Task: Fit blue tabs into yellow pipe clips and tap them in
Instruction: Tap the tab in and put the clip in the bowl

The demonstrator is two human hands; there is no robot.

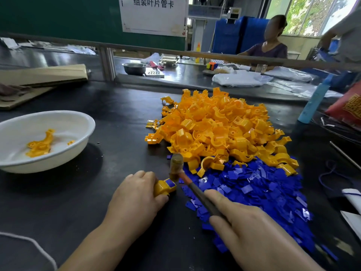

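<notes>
Glossy yellow clip [163, 187] with blue tab [171, 183] pinched by left hand [134, 200], right hand [252, 229] gripping hammer [176, 166]

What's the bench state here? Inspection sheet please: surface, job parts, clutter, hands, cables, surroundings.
Surface: dark bench top, loose parts piled right of centre.
Job's things: yellow clip pile overlapping blue tab pile; one clip with a blue tab on the bench; small hammer, head blurred just above it, contact unclear; white bowl holding a few yellow clips.
Clutter: flattened cardboard at far left.
Hands: left hand holds the tabbed clip; right hand grips the hammer handle.
Cables: white string near left; blue cord at right.
Surroundings: seated person at the next bench; paper sign overhead; steel bowl.
</notes>
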